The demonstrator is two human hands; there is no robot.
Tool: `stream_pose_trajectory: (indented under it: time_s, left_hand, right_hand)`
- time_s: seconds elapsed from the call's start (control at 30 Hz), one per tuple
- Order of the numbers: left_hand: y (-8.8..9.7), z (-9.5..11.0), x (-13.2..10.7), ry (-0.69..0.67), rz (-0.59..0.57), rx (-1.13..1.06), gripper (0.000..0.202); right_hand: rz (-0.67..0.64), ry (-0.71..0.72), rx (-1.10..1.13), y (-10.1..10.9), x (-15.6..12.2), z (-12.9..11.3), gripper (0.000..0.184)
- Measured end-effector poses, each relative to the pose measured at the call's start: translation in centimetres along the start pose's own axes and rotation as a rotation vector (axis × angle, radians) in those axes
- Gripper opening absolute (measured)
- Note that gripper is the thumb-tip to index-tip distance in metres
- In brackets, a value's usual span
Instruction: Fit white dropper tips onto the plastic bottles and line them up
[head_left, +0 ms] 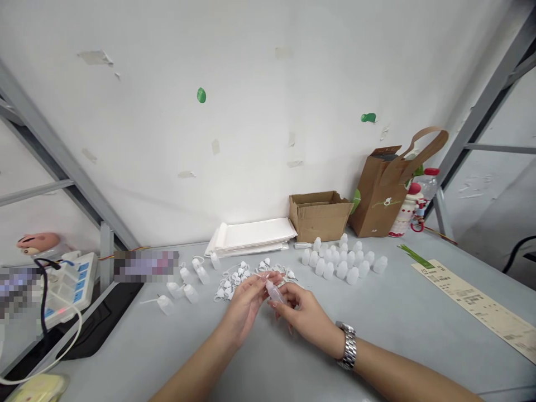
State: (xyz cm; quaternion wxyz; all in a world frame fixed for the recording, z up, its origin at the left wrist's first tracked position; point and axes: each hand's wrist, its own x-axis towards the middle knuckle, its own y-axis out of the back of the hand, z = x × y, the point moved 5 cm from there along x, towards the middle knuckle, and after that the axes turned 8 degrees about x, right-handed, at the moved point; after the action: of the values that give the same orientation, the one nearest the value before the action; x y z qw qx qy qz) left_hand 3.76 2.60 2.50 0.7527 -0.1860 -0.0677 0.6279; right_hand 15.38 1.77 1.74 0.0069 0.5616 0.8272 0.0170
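Between both hands, above the table, I see a small translucent dropper bottle [275, 292], tilted with its narrow tip up and to the left. My right hand [307, 317] has its fingers wrapped round the bottle's body. The fingers of my left hand [247, 306] pinch at the tip end; whether a small part is between them too, I cannot make out. Behind the left hand lies a pile of small white caps with loop straps [234, 279]. Right of the hands stand several white translucent bottles [341, 270] without straps. Several bottles with caps and straps [190, 293] are at the left.
White padded envelopes [255, 234] and an open cardboard box [322, 220] sit against the wall. A brown paper bag [377, 195] and drink bottles [406, 215] stand at the back right. A long paper strip [481, 307] lies right; a power strip [75, 285] with cables is left.
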Motion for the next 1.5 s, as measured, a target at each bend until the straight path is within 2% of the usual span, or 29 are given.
stream_pose_trajectory:
  time_s: [0.23,0.47,0.57,0.83,1.27,1.5]
  left_hand:
    - [0.9,0.9,0.3,-0.055,0.093,-0.069,0.021]
    - [2.5,1.0,0.4,-0.025,0.311,-0.084,0.015]
    - [2.7,1.1,0.3,-0.034,0.355,-0.031,0.017]
    - [2.2,0.2,0.5,-0.017,0.287,-0.05,0.015]
    - [2.1,0.3,0.4,0.031,0.282,-0.093,0.02]
    - [2.2,0.1,0.6,-0.002,0.271,-0.107,0.02]
  right_hand:
    - [0.006,-0.024,0.013,0.1,0.0,0.1,0.024]
    - [0.014,-0.019,0.009,0.2,0.0,0.1,0.027]
    - [0.008,-0.013,0.006,0.2,0.0,0.2,0.027]
    - [0.014,-0.014,0.015,0.2,0.1,0.3,0.028]
    - [0.008,-0.02,0.017,0.1,0.0,0.1,0.027]
    - [-0.105,-0.019,-0.05,-0.6,-0.4,-0.1,0.017]
